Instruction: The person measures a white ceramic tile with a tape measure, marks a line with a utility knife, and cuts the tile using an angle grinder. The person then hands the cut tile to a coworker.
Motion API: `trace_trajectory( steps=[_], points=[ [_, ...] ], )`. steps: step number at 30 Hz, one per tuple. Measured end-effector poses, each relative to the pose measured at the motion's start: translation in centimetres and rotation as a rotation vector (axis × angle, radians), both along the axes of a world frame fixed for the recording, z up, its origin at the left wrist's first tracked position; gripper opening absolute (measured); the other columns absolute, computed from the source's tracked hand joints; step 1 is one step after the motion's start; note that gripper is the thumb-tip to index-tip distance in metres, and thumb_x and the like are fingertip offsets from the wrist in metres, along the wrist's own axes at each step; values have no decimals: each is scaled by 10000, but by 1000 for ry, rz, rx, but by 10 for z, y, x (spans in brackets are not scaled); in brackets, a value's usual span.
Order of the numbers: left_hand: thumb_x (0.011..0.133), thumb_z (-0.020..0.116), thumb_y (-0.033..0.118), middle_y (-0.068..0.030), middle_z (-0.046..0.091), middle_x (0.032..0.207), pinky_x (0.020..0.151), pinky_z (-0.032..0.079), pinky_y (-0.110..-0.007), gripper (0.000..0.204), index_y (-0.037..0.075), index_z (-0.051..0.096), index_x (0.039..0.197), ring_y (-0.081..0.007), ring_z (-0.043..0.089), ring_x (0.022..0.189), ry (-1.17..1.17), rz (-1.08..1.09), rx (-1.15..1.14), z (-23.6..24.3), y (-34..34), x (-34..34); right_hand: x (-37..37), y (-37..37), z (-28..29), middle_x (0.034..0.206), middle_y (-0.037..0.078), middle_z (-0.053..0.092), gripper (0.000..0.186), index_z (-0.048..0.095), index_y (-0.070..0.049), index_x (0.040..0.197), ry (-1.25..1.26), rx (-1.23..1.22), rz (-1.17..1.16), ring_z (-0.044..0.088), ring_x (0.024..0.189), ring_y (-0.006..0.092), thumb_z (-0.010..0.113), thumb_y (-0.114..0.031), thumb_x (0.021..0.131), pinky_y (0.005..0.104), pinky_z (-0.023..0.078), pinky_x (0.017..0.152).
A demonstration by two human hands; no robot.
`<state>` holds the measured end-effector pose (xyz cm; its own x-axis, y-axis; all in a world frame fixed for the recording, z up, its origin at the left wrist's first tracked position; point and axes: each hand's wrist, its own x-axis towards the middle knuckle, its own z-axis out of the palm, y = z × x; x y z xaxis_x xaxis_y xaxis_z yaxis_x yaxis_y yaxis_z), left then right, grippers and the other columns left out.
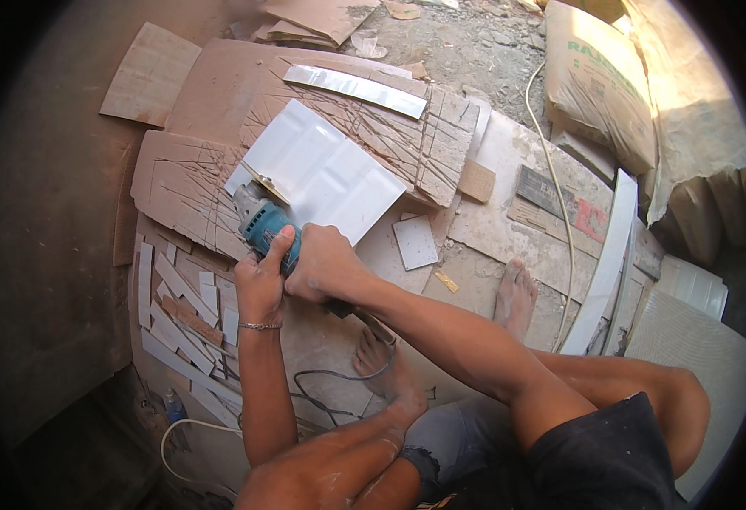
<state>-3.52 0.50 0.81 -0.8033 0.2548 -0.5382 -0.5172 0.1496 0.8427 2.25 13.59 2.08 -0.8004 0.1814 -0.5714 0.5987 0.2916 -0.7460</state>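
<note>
A teal angle grinder [261, 226] is held in both my hands, its head away from me. My left hand [260, 285] is closed round the near left side of its body, thumb up along it. Around the rear of the body my right hand [326, 265] is closed too. The cutting disc [266, 184], seen nearly edge-on, stands over the left part of a white tile [330, 174] with a raised pattern. Whether the disc touches the tile I cannot tell. The tile lies on a scored brown board [207, 85].
Cut white strips [182, 289] lie in a heap at the left. Beyond the tile is a long white strip [356, 89]; a small white piece [415, 242] lies nearer my bare feet [517, 297]. A cable [551, 161] runs past a filled sack [598, 85] at the right.
</note>
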Motion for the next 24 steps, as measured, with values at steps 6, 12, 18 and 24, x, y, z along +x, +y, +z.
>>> trace_trajectory(
  steps=[6, 12, 18, 24],
  points=[
    [903, 870, 248, -106, 725, 926, 683, 560, -297, 394, -86, 688, 1004, -141, 685, 755, 7, -4, -16, 1, -1, 1, 4, -1, -1, 875, 362, 707, 449, 641, 176, 898, 51, -7, -27, 743, 889, 487, 765, -186, 664, 462, 616, 807],
    [902, 873, 252, -101, 723, 922, 676, 553, -294, 393, -81, 689, 998, -135, 676, 753, 8, -1, -18, -2, -1, 4, 6, -1, -3, 900, 350, 712, 474, 646, 168, 923, 43, 6, -19, 748, 898, 472, 785, -203, 661, 455, 620, 811],
    [903, 872, 247, -101, 724, 928, 684, 554, -291, 381, -74, 690, 1000, -132, 678, 764, 12, 9, -13, 1, 1, 7, 5, -1, -4, 995, 334, 724, 549, 654, 156, 998, 2, 5, 17, 753, 974, 448, 835, -246, 670, 438, 626, 859],
    [908, 865, 233, -102, 727, 939, 688, 557, -290, 360, -69, 693, 998, -132, 679, 766, 14, 8, -15, 3, 1, 9, 7, -1, -3, 1009, 333, 722, 573, 648, 151, 1013, 0, 8, 15, 750, 981, 451, 846, -261, 667, 438, 625, 863]
  ],
)
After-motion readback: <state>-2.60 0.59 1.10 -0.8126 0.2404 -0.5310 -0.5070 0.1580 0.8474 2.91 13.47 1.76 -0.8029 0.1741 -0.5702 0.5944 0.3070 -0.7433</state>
